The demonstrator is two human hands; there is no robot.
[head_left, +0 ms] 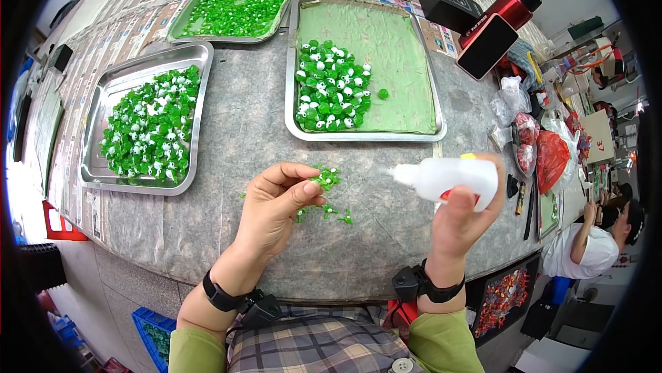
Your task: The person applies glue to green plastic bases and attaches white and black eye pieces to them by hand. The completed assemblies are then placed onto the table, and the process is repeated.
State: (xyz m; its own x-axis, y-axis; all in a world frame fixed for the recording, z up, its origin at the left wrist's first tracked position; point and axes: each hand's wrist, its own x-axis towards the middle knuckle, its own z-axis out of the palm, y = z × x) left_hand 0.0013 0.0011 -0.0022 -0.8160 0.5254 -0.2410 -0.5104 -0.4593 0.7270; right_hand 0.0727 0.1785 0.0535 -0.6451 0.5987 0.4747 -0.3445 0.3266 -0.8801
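My right hand (463, 211) is wrapped round a white squeeze bottle (438, 178), tilted on its side with its narrow nozzle pointing left. My left hand (276, 197) is closed in a pinch over the grey table covering. Right at its fingertips are small green plastic pieces (327, 178) with white spots; whether one of them is between the fingers I cannot tell. A few more loose green pieces (345, 216) lie just below. Beyond my hands, a metal tray (365, 137) lined with green holds a cluster of green and white balls (332, 90), with one ball (383, 94) apart.
At the left stands a metal tray (93, 145) of green and white pieces; farther back, another tray (181, 18) holds small green parts. A phone (487, 46) leans by a red bottle (507, 6) and black box (449, 6). Plastic bags (552, 159) lie right. A person (586, 249) sits beyond.
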